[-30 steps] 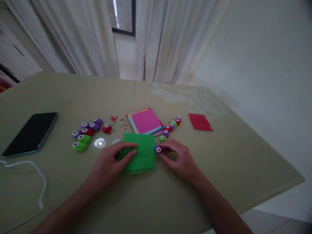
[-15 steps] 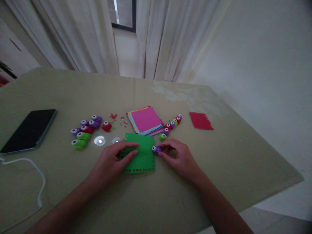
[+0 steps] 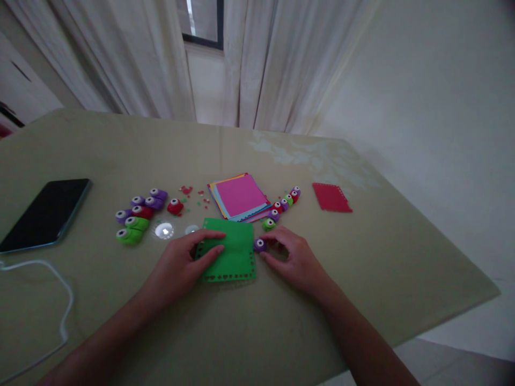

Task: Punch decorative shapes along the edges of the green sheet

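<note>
A green paper square [image 3: 235, 252], with small shapes punched along its left, bottom and right edges, is pinched at its left side by the thumb and fingers of my left hand [image 3: 183, 262]. Between the thumb and fingers of my right hand [image 3: 295, 258] is a small purple craft punch [image 3: 259, 245] with a star on its round white button. The punch sits against the paper's right edge. Just beyond my right hand, a slanting row of small purple, red and green punches [image 3: 285, 205] reaches away from a green punch [image 3: 269, 224].
Larger punches [image 3: 139, 214] stand in a group on the left, with a red one [image 3: 175, 206] beside paper bits [image 3: 185, 190]. Coloured sheets [image 3: 241, 195] are stacked behind the green paper. A punched red sheet [image 3: 332, 197] lies right; a tablet [image 3: 46, 214] and white cable [image 3: 66, 300] lie left.
The purple punch has turned in my right hand, its star button tipping away and back to face me, staying at the paper's right edge. My left hand keeps its grip; the view shifts slightly.
</note>
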`<move>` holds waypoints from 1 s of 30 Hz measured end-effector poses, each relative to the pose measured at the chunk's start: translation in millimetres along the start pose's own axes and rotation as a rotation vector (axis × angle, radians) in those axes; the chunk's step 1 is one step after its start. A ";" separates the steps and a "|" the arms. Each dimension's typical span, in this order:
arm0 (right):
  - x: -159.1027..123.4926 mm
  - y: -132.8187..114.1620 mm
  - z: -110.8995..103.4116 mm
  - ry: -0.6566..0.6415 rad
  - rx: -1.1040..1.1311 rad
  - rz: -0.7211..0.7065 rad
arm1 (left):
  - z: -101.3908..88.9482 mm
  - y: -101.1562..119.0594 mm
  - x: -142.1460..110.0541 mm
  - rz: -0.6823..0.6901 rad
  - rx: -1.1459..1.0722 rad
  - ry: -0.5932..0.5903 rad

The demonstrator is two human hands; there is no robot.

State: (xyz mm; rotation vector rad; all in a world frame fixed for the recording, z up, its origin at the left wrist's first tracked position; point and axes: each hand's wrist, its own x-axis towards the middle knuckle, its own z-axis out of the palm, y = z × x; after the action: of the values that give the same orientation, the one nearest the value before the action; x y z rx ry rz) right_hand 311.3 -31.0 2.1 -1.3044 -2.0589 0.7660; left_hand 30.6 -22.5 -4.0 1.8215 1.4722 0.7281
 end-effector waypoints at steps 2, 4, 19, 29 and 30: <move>0.3 0.3 1.6 0.026 -0.010 0.000 | -0.9 0.8 -0.1 -0.005 -0.027 0.016; 0.2 0.3 2.5 0.068 0.006 0.009 | -1.0 1.7 -0.6 -0.009 -0.067 0.029; -0.5 -3.2 4.0 0.167 0.127 -0.017 | 1.1 0.7 -3.2 -0.042 -0.155 0.018; -0.9 -4.3 2.9 0.202 0.110 -0.052 | 0.3 4.3 -3.7 -0.047 -0.166 0.028; -1.1 -3.9 3.1 0.202 0.110 -0.053 | 0.4 4.2 -3.9 -0.049 -0.169 0.029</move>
State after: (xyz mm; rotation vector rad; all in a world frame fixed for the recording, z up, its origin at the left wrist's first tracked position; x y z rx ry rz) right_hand 307.1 -33.9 2.7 -1.2090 -1.8575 0.6843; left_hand 32.7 -26.9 -1.0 1.6487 1.4236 0.8320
